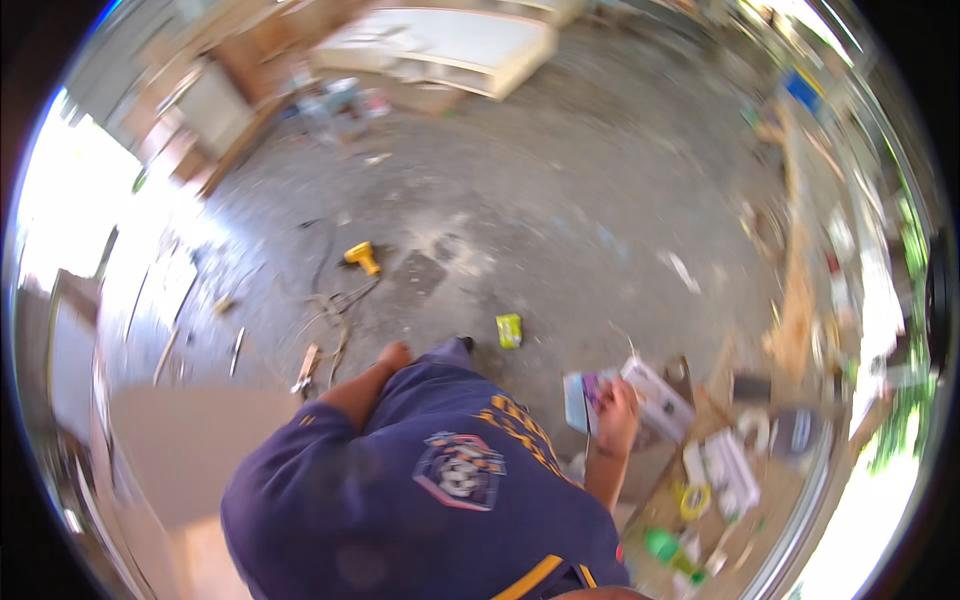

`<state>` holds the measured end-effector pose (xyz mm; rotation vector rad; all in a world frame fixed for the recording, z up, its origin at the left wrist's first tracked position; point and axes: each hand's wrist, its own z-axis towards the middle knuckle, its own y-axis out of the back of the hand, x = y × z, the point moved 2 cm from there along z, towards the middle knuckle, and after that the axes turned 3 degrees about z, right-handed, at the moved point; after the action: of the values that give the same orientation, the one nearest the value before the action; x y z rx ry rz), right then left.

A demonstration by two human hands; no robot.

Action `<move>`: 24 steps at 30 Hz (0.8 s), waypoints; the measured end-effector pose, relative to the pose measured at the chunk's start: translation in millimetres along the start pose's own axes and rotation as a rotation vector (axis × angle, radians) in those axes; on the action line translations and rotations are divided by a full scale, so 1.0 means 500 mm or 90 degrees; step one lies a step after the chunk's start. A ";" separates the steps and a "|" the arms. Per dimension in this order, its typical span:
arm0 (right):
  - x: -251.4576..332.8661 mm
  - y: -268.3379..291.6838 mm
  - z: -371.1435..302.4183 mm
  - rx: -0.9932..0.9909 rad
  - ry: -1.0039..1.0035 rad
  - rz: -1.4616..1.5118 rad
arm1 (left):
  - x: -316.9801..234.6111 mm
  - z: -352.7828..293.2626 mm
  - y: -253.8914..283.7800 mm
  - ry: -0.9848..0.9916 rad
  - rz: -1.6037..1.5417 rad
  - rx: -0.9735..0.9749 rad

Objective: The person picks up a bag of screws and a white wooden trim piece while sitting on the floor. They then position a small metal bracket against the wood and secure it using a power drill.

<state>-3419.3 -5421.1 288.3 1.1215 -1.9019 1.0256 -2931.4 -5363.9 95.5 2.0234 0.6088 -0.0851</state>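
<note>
My left hand (396,355) rests by my left knee, its fingers blurred and mostly hidden, so their hold cannot be made out. Off to the right, my right hand (617,415) is raised with its fingers bent together against a small purple and light-blue flat piece (576,402), perhaps a packet or card. What exactly lies between the fingertips is too smeared to tell. Just beyond that hand, a white box (657,400) sits at the near corner of the cluttered surface. A bright green packet (509,331) lies on the floor ahead of my legs.
A yellow power tool (362,258) with a trailing cord lies on the floor. At right are a yellow tape roll (693,500), a green bottle (672,553) and a dark cap (796,432). A brown board (200,440) stands at left; a white-topped cabinet frame (450,45) lies far off.
</note>
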 end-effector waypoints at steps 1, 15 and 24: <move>0.004 -0.080 0.005 0.080 -0.030 0.003 | 0.191 -0.044 0.005 0.015 0.102 -0.043; 0.097 -0.138 0.211 0.113 -0.102 0.074 | 0.012 0.105 -0.039 0.045 0.132 0.265; 0.219 -0.058 0.546 -0.160 -0.005 0.249 | -0.290 0.691 0.078 -0.279 0.310 0.275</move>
<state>-3480.7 -5709.4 267.4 0.6254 -2.2366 0.9476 -2975.3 -5723.9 -7.2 2.4086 -0.2038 -0.3804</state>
